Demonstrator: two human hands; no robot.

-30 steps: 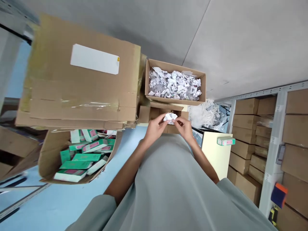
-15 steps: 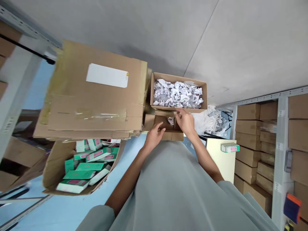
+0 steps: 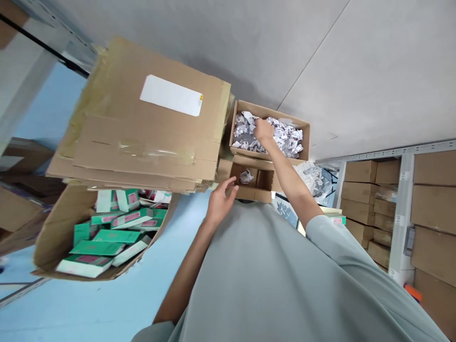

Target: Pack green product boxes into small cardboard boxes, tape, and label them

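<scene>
My right hand [image 3: 264, 130] is down in an open carton of crumpled paper [image 3: 285, 137], its fingers curled into the pieces and partly hidden by them. Just in front of that carton stands a smaller open cardboard box [image 3: 253, 194], flaps folded out, with one crumpled piece of paper [image 3: 246, 176] inside. At the small box's left front corner is my left hand [image 3: 221, 202], thumb and fingers apart and holding nothing; whether it touches the cardboard I cannot tell.
Flattened cardboard boxes [image 3: 156, 133] are stacked high on the left. Below them, a large carton [image 3: 50, 232] holds several green-and-white packets [image 3: 98, 248]. White plastic [image 3: 310, 178] lies right of the small box. Shelves with brown cartons [image 3: 432, 204] line the right side.
My right hand has moved from the small box up into the carton of crumpled paper. The left hand stays by the small box, slightly lower. The view has shifted and tilted.
</scene>
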